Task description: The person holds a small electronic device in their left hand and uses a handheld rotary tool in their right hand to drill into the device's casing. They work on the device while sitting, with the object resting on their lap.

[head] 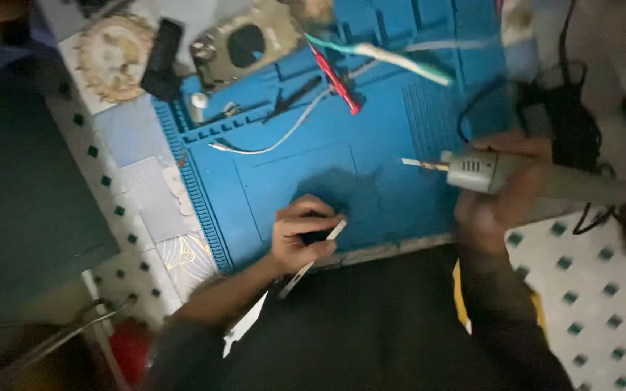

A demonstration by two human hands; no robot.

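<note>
My right hand (498, 195) grips a grey pen-shaped power tool (487, 170) with a thin metal tip pointing left over the blue work mat (400, 123). A black cord runs from the tool off to the right. My left hand (298, 235) pinches a slim white and dark tool (311, 261) near the mat's front edge, fingers closed around it. The two hands are apart, roughly a hand's width of mat between them.
On the mat's far side lie a metal plate with a round hole (244, 45), a red-handled tool (335, 80), white cables (400, 59) and tweezers (295, 98). A black block (162, 58) and a round patterned disc (116, 54) sit at the left. Tiled surface surrounds the mat.
</note>
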